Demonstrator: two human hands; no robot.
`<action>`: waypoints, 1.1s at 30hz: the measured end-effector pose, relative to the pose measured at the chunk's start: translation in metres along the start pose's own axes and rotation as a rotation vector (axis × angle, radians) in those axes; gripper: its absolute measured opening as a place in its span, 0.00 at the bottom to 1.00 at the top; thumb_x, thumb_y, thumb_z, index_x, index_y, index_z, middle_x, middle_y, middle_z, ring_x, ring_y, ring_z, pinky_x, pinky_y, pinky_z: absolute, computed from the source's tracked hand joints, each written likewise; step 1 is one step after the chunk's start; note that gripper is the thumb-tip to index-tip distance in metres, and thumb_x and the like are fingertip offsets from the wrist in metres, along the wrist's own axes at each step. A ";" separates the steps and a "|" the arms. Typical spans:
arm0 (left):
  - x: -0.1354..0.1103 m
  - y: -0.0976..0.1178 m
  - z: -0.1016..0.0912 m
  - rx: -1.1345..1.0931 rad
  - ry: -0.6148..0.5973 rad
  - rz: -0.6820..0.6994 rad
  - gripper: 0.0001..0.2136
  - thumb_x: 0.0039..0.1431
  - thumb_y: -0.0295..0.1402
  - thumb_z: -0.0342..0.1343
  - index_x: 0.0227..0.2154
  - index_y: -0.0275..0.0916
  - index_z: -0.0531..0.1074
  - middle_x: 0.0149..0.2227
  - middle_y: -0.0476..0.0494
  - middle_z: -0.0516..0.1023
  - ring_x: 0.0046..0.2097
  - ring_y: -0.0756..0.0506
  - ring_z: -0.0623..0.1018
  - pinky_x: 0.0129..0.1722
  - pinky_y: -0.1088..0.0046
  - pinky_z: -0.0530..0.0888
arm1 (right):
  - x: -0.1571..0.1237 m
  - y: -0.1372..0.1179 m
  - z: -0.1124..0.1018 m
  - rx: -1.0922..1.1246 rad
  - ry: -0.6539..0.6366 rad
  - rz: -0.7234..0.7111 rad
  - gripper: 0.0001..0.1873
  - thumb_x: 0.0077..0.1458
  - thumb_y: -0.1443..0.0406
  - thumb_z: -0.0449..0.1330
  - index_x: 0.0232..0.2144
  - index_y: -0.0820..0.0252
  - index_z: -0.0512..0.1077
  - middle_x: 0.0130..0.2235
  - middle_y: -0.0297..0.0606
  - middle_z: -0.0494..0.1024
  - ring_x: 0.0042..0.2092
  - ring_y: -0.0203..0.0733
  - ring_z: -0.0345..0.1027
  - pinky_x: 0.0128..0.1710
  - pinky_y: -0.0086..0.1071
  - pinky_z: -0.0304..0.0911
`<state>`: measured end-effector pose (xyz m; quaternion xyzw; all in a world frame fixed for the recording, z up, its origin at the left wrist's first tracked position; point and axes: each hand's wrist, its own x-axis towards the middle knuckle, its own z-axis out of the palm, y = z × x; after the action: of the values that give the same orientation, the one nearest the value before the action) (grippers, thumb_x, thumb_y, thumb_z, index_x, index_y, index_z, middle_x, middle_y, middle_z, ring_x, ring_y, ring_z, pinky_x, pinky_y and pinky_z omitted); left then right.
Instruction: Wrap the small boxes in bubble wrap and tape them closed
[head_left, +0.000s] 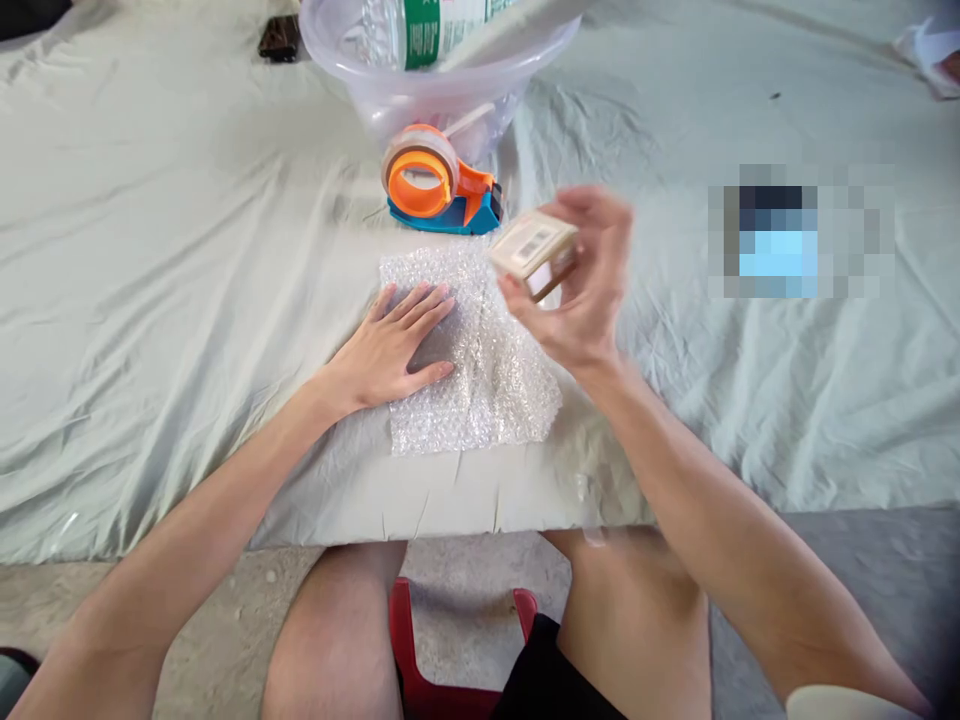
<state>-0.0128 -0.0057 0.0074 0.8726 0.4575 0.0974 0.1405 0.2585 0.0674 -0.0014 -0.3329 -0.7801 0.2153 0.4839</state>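
A sheet of bubble wrap point(480, 370) lies flat on the cloth-covered table near its front edge. My left hand point(394, 345) rests palm down on the sheet's left part, fingers stretched out. My right hand point(585, 285) hovers above the sheet's right corner, slightly blurred, its fingers closed around a small beige box point(534, 248) with a barcode label on top. The box is held tilted in the air, clear of the sheet.
An orange and blue tape dispenser point(439, 185) stands just behind the bubble wrap. Behind it is a clear plastic tub point(420, 85) holding a bottle with a green label. A small dark object point(279, 38) lies at the back left. The table's front edge runs just above my knees.
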 end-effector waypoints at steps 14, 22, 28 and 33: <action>-0.001 -0.014 0.009 -0.133 0.123 0.046 0.58 0.70 0.49 0.65 0.84 0.45 0.25 0.86 0.28 0.46 0.85 0.27 0.55 0.83 0.36 0.56 | -0.002 0.005 0.014 0.046 -0.288 -0.137 0.32 0.69 0.46 0.71 0.69 0.49 0.76 0.56 0.43 0.85 0.50 0.52 0.78 0.55 0.50 0.78; 0.001 -0.015 0.007 -0.170 0.187 0.005 0.44 0.73 0.53 0.61 0.82 0.40 0.50 0.80 0.28 0.64 0.80 0.27 0.68 0.79 0.39 0.67 | -0.004 -0.009 0.012 0.025 -0.298 -0.200 0.31 0.70 0.68 0.59 0.72 0.46 0.71 0.67 0.41 0.82 0.62 0.53 0.79 0.67 0.57 0.74; 0.002 -0.012 0.004 -0.159 0.194 -0.008 0.46 0.70 0.50 0.65 0.82 0.41 0.51 0.80 0.30 0.66 0.78 0.27 0.71 0.77 0.40 0.71 | -0.003 -0.003 0.012 0.004 -0.327 -0.204 0.34 0.70 0.51 0.66 0.73 0.47 0.67 0.74 0.48 0.73 0.74 0.62 0.68 0.73 0.62 0.68; 0.000 -0.010 0.002 -0.135 0.177 -0.003 0.39 0.75 0.47 0.59 0.82 0.45 0.52 0.80 0.35 0.67 0.80 0.30 0.68 0.79 0.42 0.69 | -0.006 0.000 0.019 0.003 -0.341 -0.133 0.38 0.64 0.59 0.67 0.73 0.53 0.64 0.67 0.51 0.78 0.66 0.59 0.76 0.69 0.58 0.72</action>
<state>-0.0201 -0.0002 0.0022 0.8485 0.4618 0.2042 0.1581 0.2432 0.0629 -0.0137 -0.2385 -0.8710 0.2371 0.3582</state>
